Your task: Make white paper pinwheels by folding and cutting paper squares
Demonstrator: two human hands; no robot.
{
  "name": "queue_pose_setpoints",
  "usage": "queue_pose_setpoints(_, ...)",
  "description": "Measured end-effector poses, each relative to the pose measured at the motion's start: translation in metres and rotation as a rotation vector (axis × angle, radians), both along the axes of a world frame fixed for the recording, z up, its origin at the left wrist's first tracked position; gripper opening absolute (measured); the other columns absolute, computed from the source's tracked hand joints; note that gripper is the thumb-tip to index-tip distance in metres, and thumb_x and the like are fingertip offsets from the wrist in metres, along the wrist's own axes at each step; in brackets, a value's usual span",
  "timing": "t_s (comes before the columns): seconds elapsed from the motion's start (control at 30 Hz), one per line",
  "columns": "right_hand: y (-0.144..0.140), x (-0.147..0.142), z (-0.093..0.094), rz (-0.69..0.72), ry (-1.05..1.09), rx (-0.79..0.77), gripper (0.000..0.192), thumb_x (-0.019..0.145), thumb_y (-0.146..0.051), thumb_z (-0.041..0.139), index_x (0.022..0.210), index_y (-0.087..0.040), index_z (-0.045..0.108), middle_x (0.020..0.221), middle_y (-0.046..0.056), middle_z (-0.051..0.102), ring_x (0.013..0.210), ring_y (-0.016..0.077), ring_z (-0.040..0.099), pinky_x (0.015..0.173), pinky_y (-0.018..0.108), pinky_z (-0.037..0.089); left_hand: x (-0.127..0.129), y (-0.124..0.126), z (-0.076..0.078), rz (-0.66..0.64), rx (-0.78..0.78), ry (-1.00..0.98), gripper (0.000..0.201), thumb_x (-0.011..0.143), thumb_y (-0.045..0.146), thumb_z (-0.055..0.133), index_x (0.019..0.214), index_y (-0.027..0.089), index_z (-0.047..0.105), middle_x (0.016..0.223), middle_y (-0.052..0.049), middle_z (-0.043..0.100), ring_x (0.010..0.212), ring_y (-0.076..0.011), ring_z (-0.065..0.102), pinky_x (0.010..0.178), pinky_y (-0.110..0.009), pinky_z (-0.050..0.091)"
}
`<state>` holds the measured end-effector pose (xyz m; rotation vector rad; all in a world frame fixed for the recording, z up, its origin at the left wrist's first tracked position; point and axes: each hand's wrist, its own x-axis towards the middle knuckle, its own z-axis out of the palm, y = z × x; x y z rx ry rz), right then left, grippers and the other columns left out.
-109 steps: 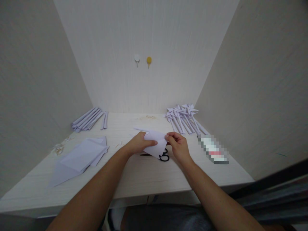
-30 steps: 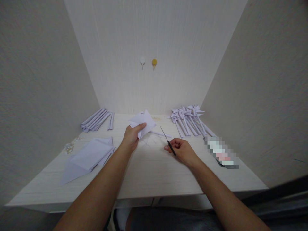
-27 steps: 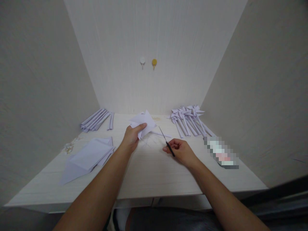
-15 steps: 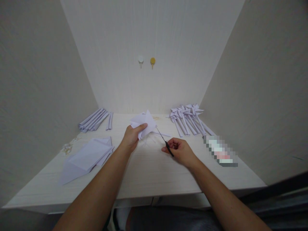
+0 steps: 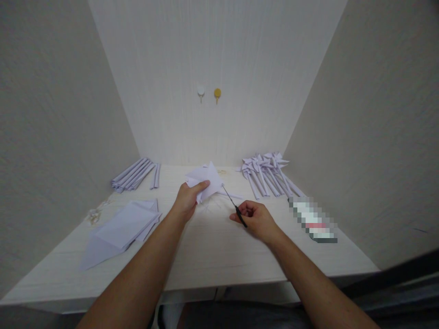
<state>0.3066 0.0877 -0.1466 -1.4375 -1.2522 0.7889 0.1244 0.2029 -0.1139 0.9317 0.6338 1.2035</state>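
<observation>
A folded white paper pinwheel head [image 5: 212, 178] is gripped in my left hand [image 5: 187, 198], the thumb lying across its front. My right hand [image 5: 255, 218] is closed on a slim tool with a black handle [image 5: 240, 216] and a thin metal shaft [image 5: 227, 192]. The tip of that shaft meets the right corner of the paper. Whether it pierces the paper is too small to tell. Behind and below the paper, a thin white paper stick [image 5: 233, 195] and a few thin strips lie on the white table [image 5: 226, 256].
Rolled paper tubes [image 5: 132, 176] lie at the back left, with flat paper sheets [image 5: 126, 226] nearer me. Paper pinwheels on sticks [image 5: 265, 171] are piled at the back right. A pixelated object [image 5: 313, 221] lies at the right. Walls enclose the table; two hooks [image 5: 217, 93] hang behind.
The whole view has shifted slightly, so the table and walls sit a little lower. Both hands keep nearly the same hold, and the tool's tip stays at the paper's corner.
</observation>
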Motion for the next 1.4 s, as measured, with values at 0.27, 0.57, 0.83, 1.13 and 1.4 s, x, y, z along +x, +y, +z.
queue_pose_setpoints(0.27, 0.0000, 0.0012, -0.0013, 0.009, -0.028, -0.006, 0.038, 0.063, -0.044, 0.086, 0.065, -0.019, 0.058, 0.056, -0.007, 0.047, 0.051, 0.0091, 0.037, 0.047, 0.024, 0.026, -0.0004, -0.0013, 0.0009, -0.017, -0.005, -0.013, 0.046, 0.057, 0.021, 0.088, 0.100, 0.013, 0.074, 0.090, -0.010, 0.079, 0.077, -0.0239, 0.073, 0.068, -0.033, 0.057)
queue_pose_setpoints(0.57, -0.0003, 0.0014, 0.0004, -0.008, -0.052, -0.020, 0.039, 0.061, -0.044, 0.086, 0.064, -0.020, 0.056, 0.056, -0.006, 0.046, 0.051, 0.0096, 0.036, 0.047, 0.024, 0.026, 0.0003, -0.0008, 0.0007, -0.005, -0.008, -0.013, 0.051, 0.057, 0.020, 0.088, 0.105, 0.013, 0.074, 0.088, -0.009, 0.078, 0.077, -0.0246, 0.073, 0.073, -0.035, 0.056)
queue_pose_setpoints(0.83, 0.0002, 0.0006, 0.0014, -0.005, -0.022, -0.041, 0.039, 0.059, -0.045, 0.086, 0.064, -0.020, 0.057, 0.056, -0.006, 0.047, 0.052, 0.0100, 0.038, 0.048, 0.024, 0.026, 0.0000, -0.0017, 0.0010, -0.010, -0.007, -0.025, 0.047, 0.057, 0.020, 0.088, 0.101, 0.012, 0.074, 0.085, -0.008, 0.078, 0.074, -0.0230, 0.072, 0.069, -0.032, 0.056)
queue_pose_setpoints(1.13, -0.0007, 0.0014, 0.0009, -0.010, -0.009, -0.008, 0.039, 0.058, -0.044, 0.088, 0.063, -0.020, 0.058, 0.055, -0.007, 0.048, 0.050, 0.0095, 0.038, 0.047, 0.024, 0.027, 0.0000, -0.0002, 0.0009, -0.008, -0.003, -0.020, 0.039, 0.057, 0.019, 0.088, 0.092, 0.012, 0.074, 0.072, -0.004, 0.075, 0.069, -0.0210, 0.071, 0.065, -0.029, 0.056)
queue_pose_setpoints(1.4, -0.0016, -0.0005, 0.0045, -0.018, 0.014, -0.024, 0.040, 0.056, -0.044, 0.089, 0.062, -0.020, 0.058, 0.054, -0.007, 0.048, 0.050, 0.0095, 0.038, 0.046, 0.023, 0.026, -0.0002, -0.0016, 0.0021, 0.001, -0.010, -0.015, 0.042, 0.057, 0.019, 0.089, 0.096, 0.013, 0.074, 0.072, -0.004, 0.076, 0.070, -0.0214, 0.072, 0.066, -0.030, 0.058)
